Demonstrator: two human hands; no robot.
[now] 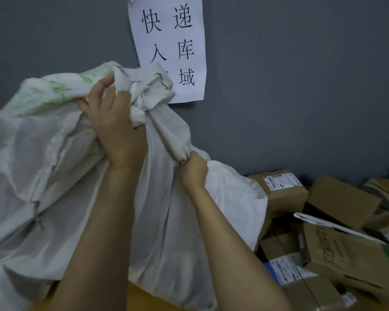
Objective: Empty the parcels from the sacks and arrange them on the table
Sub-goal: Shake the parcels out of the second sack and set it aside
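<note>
A large white woven sack (43, 176) with faded green print is held up in front of me, hanging limp toward the table. My left hand (112, 122) grips a bunched fold of it high up. My right hand (193, 170) is closed on a twisted corner of the same sack, lower and to the right. A heap of brown cardboard parcels (337, 243) with white shipping labels lies at the lower right. Whatever is inside the sack is hidden.
A grey wall (301, 86) stands close behind, with a white paper sign (173, 41) in black characters taped to it. A strip of yellow-orange table surface (139, 297) shows under the sack. One parcel (281, 189) leans against the wall.
</note>
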